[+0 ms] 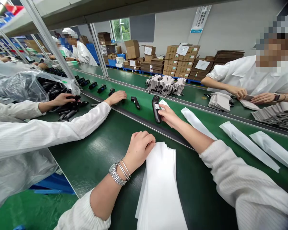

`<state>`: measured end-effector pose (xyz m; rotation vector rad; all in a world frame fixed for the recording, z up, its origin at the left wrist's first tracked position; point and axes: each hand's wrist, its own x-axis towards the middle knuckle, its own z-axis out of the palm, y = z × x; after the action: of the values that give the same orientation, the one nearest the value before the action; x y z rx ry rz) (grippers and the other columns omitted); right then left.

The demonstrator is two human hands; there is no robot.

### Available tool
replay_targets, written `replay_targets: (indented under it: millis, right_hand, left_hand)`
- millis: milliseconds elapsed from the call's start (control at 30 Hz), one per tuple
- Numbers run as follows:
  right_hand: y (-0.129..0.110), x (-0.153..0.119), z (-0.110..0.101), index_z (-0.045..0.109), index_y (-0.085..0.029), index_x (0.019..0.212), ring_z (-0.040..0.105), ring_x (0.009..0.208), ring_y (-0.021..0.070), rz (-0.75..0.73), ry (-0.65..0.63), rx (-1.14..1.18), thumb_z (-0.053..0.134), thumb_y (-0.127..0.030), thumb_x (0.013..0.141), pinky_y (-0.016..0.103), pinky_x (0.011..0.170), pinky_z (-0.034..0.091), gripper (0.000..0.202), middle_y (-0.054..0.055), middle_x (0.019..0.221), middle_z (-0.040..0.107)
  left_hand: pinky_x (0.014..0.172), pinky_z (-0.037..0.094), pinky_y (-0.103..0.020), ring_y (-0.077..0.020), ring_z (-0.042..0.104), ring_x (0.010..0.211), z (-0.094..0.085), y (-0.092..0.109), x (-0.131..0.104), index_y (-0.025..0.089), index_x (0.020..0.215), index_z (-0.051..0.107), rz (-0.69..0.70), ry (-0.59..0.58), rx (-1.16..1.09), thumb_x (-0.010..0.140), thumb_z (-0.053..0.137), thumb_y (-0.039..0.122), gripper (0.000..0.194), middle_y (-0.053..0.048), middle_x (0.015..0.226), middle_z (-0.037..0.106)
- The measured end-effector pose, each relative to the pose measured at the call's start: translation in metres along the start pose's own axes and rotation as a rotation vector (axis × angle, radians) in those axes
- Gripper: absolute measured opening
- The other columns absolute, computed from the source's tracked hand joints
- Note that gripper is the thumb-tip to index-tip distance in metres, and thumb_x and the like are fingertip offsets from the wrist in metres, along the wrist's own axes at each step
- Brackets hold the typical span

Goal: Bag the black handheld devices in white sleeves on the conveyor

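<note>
My right hand (168, 115) grips a black handheld device (156, 110) with an angled head and a small white label, above the green conveyor belt. Another black device (135, 103) lies on the belt to its left. My left hand (141, 148), with a watch and bracelets at the wrist, has curled fingers at the top corner of a stack of flat white sleeves (162, 185). The fingertips seem to pinch the stack's edge, though they are partly hidden. A white sleeve (164, 103) shows just behind my right hand.
Several filled-looking white sleeves (249, 145) lie along the belt at right. A co-worker's hand (117, 97) reaches onto the belt from the left, near black devices in a plastic bag (26, 86). Opposite, another person handles grey pouches (219, 101). A metal post (99, 51) stands beyond.
</note>
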<state>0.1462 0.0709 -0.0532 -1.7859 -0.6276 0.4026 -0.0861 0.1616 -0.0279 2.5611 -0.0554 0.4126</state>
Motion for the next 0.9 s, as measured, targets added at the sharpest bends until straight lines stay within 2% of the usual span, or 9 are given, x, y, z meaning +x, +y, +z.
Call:
replay_targets:
  millis: [67,133,267,400,533,600,700,767,900]
  right_hand:
    - [-0.01,-0.033,-0.006,0.032,-0.029,0.139,0.062,0.084,0.0156,-0.082,-0.096,0.262,0.063,-0.036,0.077,0.032,0.075,0.053,0.069,0.001,0.098,0.061]
    - [-0.018,-0.063,-0.011,0.025,-0.035,0.142,0.062,0.085,0.016,-0.138,-0.177,0.415,0.072,-0.032,0.071,0.033,0.075,0.053,0.085,0.0,0.101,0.06]
    - [-0.023,-0.098,-0.011,0.014,-0.04,0.143,0.062,0.084,0.0143,-0.178,-0.251,0.439,0.075,-0.023,0.07,0.033,0.077,0.053,0.097,0.002,0.112,0.056]
    - [-0.022,-0.111,-0.002,0.022,-0.038,0.14,0.062,0.081,0.0135,-0.161,-0.321,0.391,0.074,-0.026,0.074,0.032,0.075,0.052,0.086,0.004,0.118,0.053]
    - [-0.026,-0.125,0.011,0.052,-0.027,0.123,0.058,0.103,0.0194,-0.2,-0.392,0.254,0.059,-0.044,0.087,0.033,0.084,0.049,0.04,0.007,0.122,0.054]
    - [-0.028,-0.133,0.016,0.062,-0.022,0.105,0.057,0.102,0.0206,-0.213,-0.49,0.191,0.056,-0.05,0.088,0.032,0.083,0.047,0.033,0.006,0.11,0.058]
    - [-0.031,-0.136,0.018,0.06,-0.018,0.08,0.053,0.073,0.0148,-0.184,-0.576,0.1,0.062,-0.05,0.084,0.027,0.065,0.043,0.033,0.0,0.077,0.054]
    - [-0.035,-0.126,0.011,0.054,-0.017,0.072,0.044,0.062,0.0115,-0.202,-0.455,0.01,0.06,-0.048,0.084,0.025,0.058,0.036,0.034,-0.002,0.067,0.046]
    - [-0.043,-0.066,-0.026,0.046,-0.019,0.065,0.038,0.06,0.0113,-0.31,0.025,-0.242,0.056,-0.04,0.086,0.025,0.057,0.031,0.031,-0.003,0.062,0.04]
  left_hand:
    - [0.094,0.033,-0.036,-0.0151,0.053,0.091,0.0,0.0,-0.001,0.021,0.082,0.061,0.002,0.033,0.002,0.089,0.054,0.026,0.011,0.0,0.091,0.059]
    - [0.096,0.033,-0.037,-0.0152,0.053,0.092,0.001,0.0,-0.001,0.021,0.079,0.063,0.002,0.061,-0.01,0.087,0.059,0.028,0.011,0.0,0.091,0.057]
    - [0.097,0.033,-0.037,-0.0149,0.053,0.092,0.0,0.003,-0.001,0.02,0.076,0.063,0.011,0.094,-0.066,0.083,0.065,0.029,0.012,0.0,0.09,0.055]
    - [0.095,0.036,-0.036,-0.0155,0.053,0.094,-0.003,0.01,-0.001,0.02,0.077,0.062,0.017,0.121,-0.147,0.083,0.064,0.023,0.007,-0.001,0.093,0.055]
    - [0.091,0.042,-0.034,-0.0166,0.052,0.097,-0.006,0.014,-0.002,0.019,0.08,0.059,0.011,0.211,-0.232,0.086,0.058,0.022,0.007,-0.004,0.098,0.052]
    - [0.088,0.044,-0.032,-0.0162,0.051,0.096,-0.005,0.013,-0.001,0.018,0.081,0.058,-0.019,0.298,-0.275,0.088,0.055,0.023,0.009,-0.004,0.097,0.05]
    - [0.086,0.045,-0.029,-0.0145,0.051,0.093,-0.003,0.009,0.0,0.018,0.078,0.057,-0.069,0.36,-0.34,0.089,0.054,0.024,0.013,-0.003,0.092,0.049]
    - [0.082,0.045,-0.028,-0.0137,0.052,0.09,-0.002,0.004,0.002,0.017,0.078,0.057,-0.116,0.333,-0.359,0.09,0.053,0.026,0.015,-0.003,0.091,0.051]
    - [0.071,0.043,-0.027,-0.0136,0.053,0.082,-0.001,-0.005,0.002,0.018,0.08,0.061,-0.218,0.193,-0.25,0.087,0.056,0.032,0.016,-0.002,0.089,0.055]
